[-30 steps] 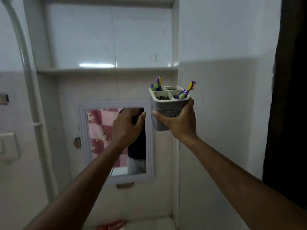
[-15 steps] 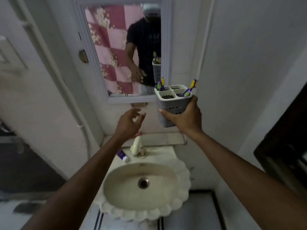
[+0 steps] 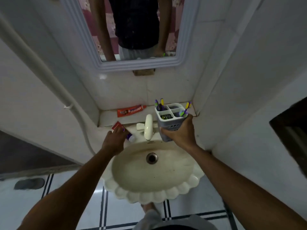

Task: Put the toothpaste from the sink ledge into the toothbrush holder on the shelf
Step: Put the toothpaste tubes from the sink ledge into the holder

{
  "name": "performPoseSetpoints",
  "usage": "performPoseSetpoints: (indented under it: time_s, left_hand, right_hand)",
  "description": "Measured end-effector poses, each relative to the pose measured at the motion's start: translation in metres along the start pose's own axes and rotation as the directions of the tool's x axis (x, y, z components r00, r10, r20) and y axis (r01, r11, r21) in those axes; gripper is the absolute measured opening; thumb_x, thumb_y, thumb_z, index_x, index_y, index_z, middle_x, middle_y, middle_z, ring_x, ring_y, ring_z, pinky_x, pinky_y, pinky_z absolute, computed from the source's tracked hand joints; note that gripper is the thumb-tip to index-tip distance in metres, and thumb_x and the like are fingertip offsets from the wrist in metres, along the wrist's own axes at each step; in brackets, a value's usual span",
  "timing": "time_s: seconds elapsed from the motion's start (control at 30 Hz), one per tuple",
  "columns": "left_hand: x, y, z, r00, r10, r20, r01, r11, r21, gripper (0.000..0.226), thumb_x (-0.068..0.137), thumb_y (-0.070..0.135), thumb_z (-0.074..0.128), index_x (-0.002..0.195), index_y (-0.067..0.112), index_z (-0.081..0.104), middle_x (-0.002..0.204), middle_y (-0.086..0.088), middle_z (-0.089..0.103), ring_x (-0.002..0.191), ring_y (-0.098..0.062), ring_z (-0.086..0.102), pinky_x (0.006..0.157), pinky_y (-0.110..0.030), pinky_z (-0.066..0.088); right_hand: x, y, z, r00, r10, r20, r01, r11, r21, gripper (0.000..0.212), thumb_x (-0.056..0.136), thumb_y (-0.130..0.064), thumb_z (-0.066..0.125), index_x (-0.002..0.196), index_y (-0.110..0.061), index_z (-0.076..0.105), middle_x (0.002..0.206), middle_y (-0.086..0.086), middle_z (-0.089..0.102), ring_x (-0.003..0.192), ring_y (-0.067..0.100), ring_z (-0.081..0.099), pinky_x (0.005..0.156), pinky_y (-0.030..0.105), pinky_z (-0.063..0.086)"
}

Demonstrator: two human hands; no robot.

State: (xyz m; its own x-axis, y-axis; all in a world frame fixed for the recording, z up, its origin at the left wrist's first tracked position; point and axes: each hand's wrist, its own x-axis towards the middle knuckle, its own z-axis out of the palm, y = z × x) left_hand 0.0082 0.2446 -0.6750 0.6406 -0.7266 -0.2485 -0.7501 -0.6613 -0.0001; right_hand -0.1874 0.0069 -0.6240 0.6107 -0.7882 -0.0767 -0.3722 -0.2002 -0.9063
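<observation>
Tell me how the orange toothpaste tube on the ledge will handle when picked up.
The orange toothpaste tube looks flat and partly squeezed, so it will probably flex rather than stay stiff. It likely weighs little. Lying flat on the ledge, it seems unlikely to roll, though its glossy skin may be a bit slippery.

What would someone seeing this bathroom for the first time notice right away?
Probably the cream, scallop-edged sink filling the centre, with both arms reaching over it. The right hand holds a grey four-compartment toothbrush holder with purple and yellow brushes beside the tap, while the left hand closes on a red and purple toothpaste tube at the sink's back left rim. A second, orange-red tube lies flat on the ledge below the mirror.
</observation>
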Motion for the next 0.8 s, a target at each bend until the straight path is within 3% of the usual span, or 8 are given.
performPoseSetpoints:
  time_s: [0.13, 0.3, 0.43, 0.5, 0.57, 0.63, 0.7, 0.8]
  left_hand:
    - [0.021, -0.013, 0.004, 0.994, 0.11, 0.006, -0.108, 0.961, 0.256, 0.071, 0.094, 0.019, 0.073, 0.159, 0.027, 0.044, 0.16, -0.01, 0.04, 0.149, -0.03, 0.039, 0.121, -0.045, 0.038]
    - [0.041, -0.02, 0.012, 0.981, 0.194, -0.023, -0.171, 0.911, 0.375, 0.066, 0.09, 0.021, 0.076, 0.15, 0.028, 0.051, 0.154, -0.008, 0.046, 0.141, -0.029, 0.046, 0.119, -0.046, 0.035]
    - [0.038, -0.029, 0.029, 0.983, 0.148, -0.109, -0.118, 0.962, 0.247, 0.055, 0.092, 0.02, 0.071, 0.143, 0.025, 0.053, 0.139, -0.006, 0.064, 0.133, -0.03, 0.059, 0.125, -0.057, 0.028]
    - [0.031, -0.029, 0.03, 0.987, -0.027, -0.161, 0.01, 0.994, -0.107, 0.044, 0.1, 0.026, 0.066, 0.141, 0.024, 0.051, 0.134, -0.01, 0.067, 0.119, -0.032, 0.066, 0.117, -0.058, 0.041]
    - [0.021, -0.019, 0.01, 0.968, -0.221, -0.118, 0.118, 0.816, -0.566, 0.039, 0.107, 0.041, 0.058, 0.139, 0.022, 0.043, 0.124, -0.017, 0.066, 0.093, -0.03, 0.069, 0.086, -0.05, 0.059]
    - [0.011, 0.0, -0.025, 0.946, -0.323, -0.016, 0.161, 0.513, -0.843, 0.045, 0.109, 0.047, 0.054, 0.138, 0.019, 0.034, 0.112, -0.021, 0.064, 0.076, -0.027, 0.07, 0.067, -0.045, 0.062]
    - [0.007, 0.017, -0.064, 0.946, -0.317, 0.065, 0.162, 0.291, -0.943, 0.052, 0.108, 0.051, 0.053, 0.14, 0.019, 0.028, 0.109, -0.017, 0.065, 0.068, -0.029, 0.074, 0.062, -0.046, 0.066]
    - [0.011, 0.043, -0.112, 0.969, -0.238, 0.063, 0.113, 0.205, -0.972, 0.051, 0.104, 0.052, 0.061, 0.137, 0.021, 0.038, 0.108, -0.013, 0.075, 0.068, -0.026, 0.077, 0.056, -0.04, 0.064]
  right_hand:
    - [0.005, 0.023, 0.018, 0.997, 0.069, -0.026, -0.069, 0.997, 0.017, 0.116, 0.046, -0.052, 0.11, 0.137, -0.014, 0.049, 0.132, -0.002, 0.071, 0.117, 0.015, 0.076, 0.094, 0.039, 0.068]
    - [0.017, 0.038, 0.027, 0.992, 0.111, -0.056, -0.111, 0.994, 0.004, 0.116, 0.049, -0.046, 0.112, 0.139, -0.013, 0.046, 0.134, -0.001, 0.068, 0.118, 0.015, 0.074, 0.095, 0.035, 0.068]
    - [0.023, 0.053, 0.031, 0.995, 0.081, -0.062, -0.082, 0.997, -0.006, 0.119, 0.055, -0.032, 0.115, 0.145, -0.009, 0.041, 0.14, 0.001, 0.063, 0.124, 0.016, 0.07, 0.099, 0.027, 0.065]
    - [0.02, 0.063, 0.033, 0.996, 0.064, -0.059, -0.065, 0.998, -0.01, 0.123, 0.055, -0.04, 0.114, 0.146, -0.01, 0.038, 0.141, 0.003, 0.063, 0.126, 0.017, 0.071, 0.101, 0.035, 0.066]
    - [0.016, 0.073, 0.035, 0.998, 0.054, -0.04, -0.055, 0.998, -0.031, 0.123, 0.054, -0.055, 0.11, 0.145, -0.017, 0.034, 0.142, 0.005, 0.064, 0.128, 0.022, 0.071, 0.101, 0.046, 0.066]
    - [0.011, 0.081, 0.034, 0.999, 0.045, -0.022, -0.046, 0.998, -0.047, 0.124, 0.054, -0.063, 0.107, 0.144, -0.024, 0.032, 0.144, 0.006, 0.063, 0.13, 0.024, 0.07, 0.101, 0.05, 0.066]
    - [0.005, 0.077, 0.029, 0.998, 0.062, -0.002, -0.062, 0.998, -0.027, 0.134, 0.052, -0.063, 0.109, 0.151, -0.019, 0.03, 0.147, 0.001, 0.057, 0.128, 0.011, 0.068, 0.104, 0.04, 0.065]
    - [0.002, 0.074, 0.02, 0.995, 0.086, 0.041, -0.088, 0.995, 0.036, 0.134, 0.052, -0.063, 0.11, 0.15, -0.019, 0.031, 0.137, -0.017, 0.056, 0.115, -0.016, 0.063, 0.1, 0.02, 0.059]
